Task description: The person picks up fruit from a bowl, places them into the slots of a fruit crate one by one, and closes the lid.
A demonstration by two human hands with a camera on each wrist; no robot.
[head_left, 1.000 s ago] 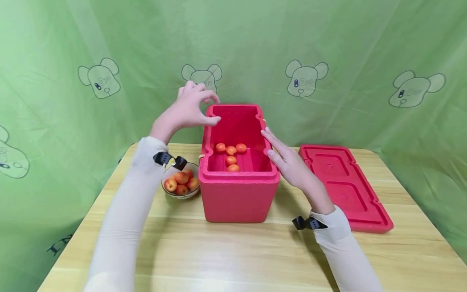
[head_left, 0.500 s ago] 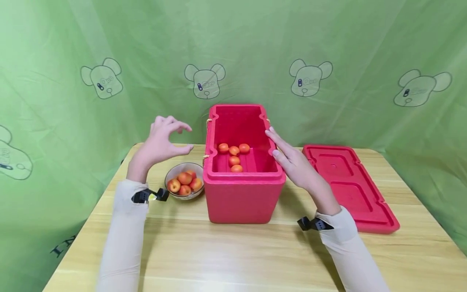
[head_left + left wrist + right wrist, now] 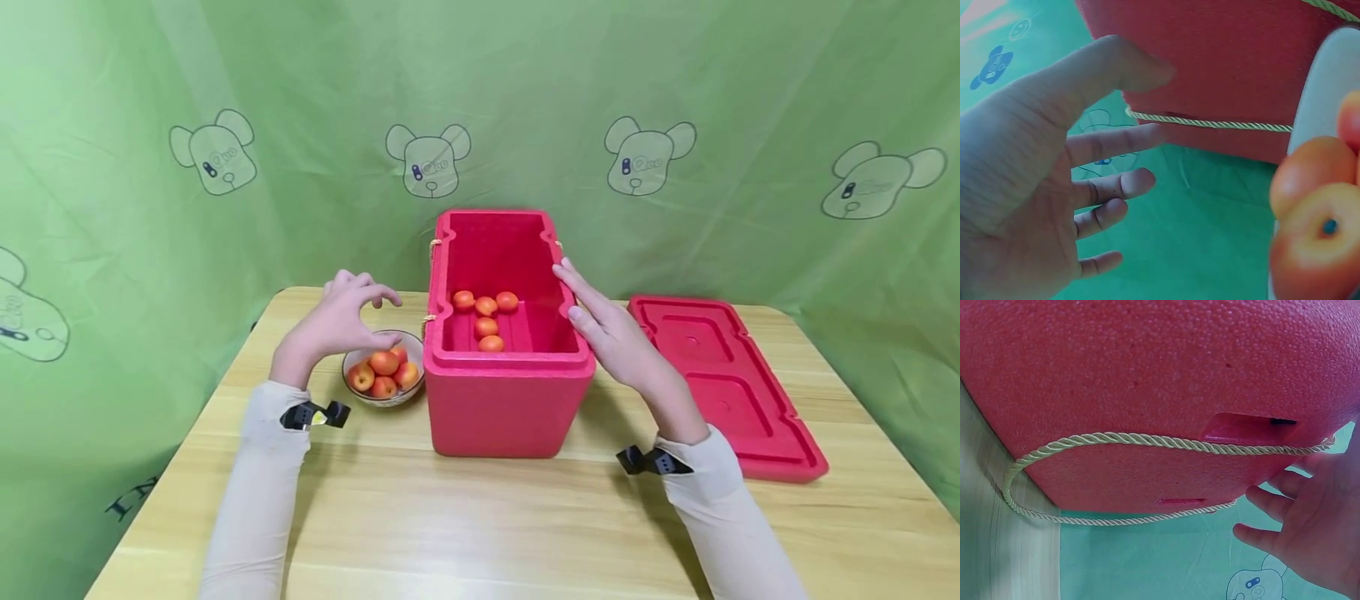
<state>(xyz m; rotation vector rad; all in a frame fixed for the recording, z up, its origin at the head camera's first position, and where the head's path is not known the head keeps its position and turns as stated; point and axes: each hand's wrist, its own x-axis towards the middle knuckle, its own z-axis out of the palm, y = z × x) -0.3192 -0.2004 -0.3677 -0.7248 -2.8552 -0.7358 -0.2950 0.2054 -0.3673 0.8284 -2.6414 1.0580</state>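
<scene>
On a table point(image 3: 450, 525), fruit point(image 3: 384, 363) sits in a bowl point(image 3: 411, 344) beside a red box point(image 3: 510, 408). A right hand point(image 3: 615, 340) rests straight fingers on the rim point(image 3: 510, 359); a left hand point(image 3: 333, 322), thumb and fingers wide apart, hovers near the bowl. Five fruits point(image 3: 486, 327) lie inside the box.

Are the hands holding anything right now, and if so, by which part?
Nothing is held: the left hand hovers near the fruit bowl, and the right hand only rests against the red box.
</scene>
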